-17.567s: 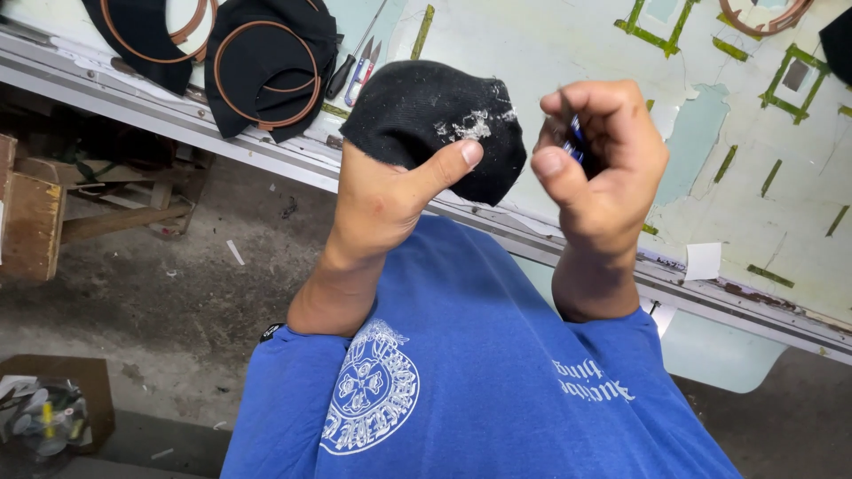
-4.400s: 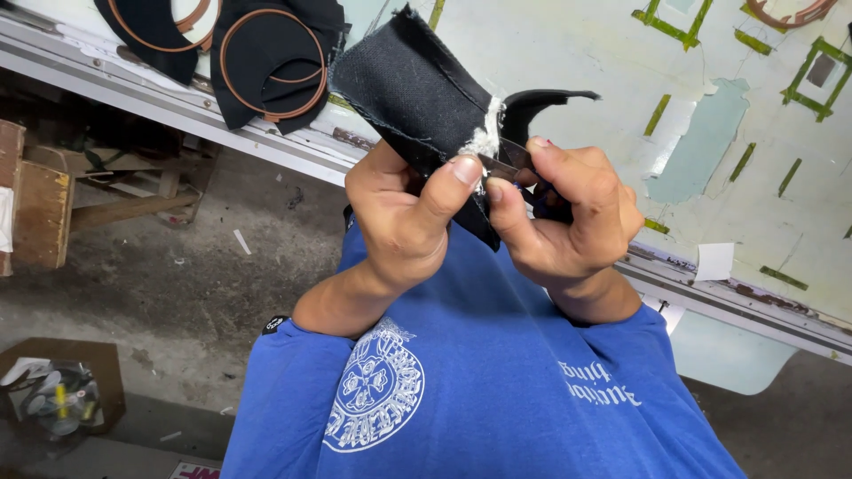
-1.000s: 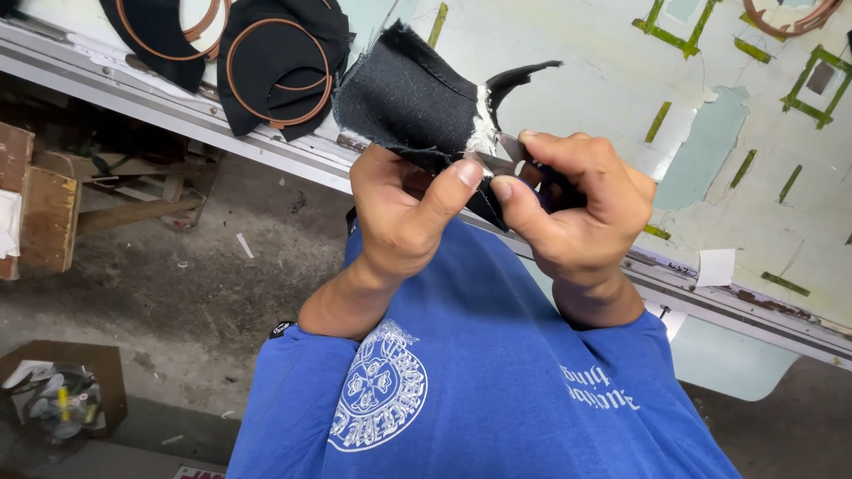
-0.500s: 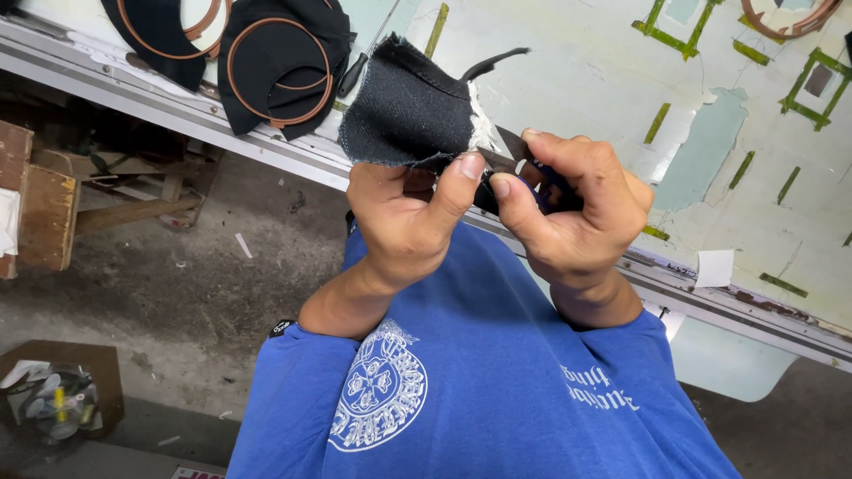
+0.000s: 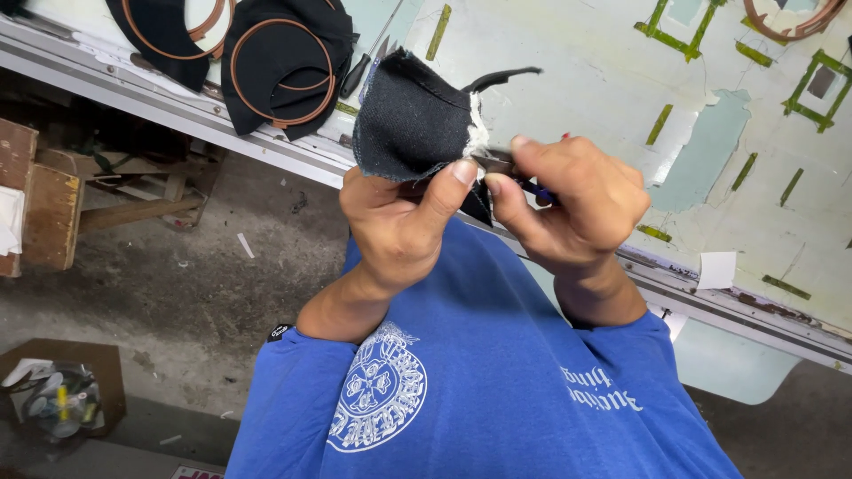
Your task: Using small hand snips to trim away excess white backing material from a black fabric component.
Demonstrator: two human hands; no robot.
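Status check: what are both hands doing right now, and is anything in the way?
Left hand pinching black fabric piece. Right hand gripping a small tool, kind unclear, at its white frayed edge. Nothing between the hands.

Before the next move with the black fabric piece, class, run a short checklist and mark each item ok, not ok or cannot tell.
1. Left hand grips the black fabric piece: ok.
2. Right hand pinches a small tool at the white frayed edge: ok.
3. Kind of tool: cannot tell, mostly hidden.
4. Fabric held above the worktable, not lying on it: ok.
5. Other black pieces with brown rims lie apart: ok.
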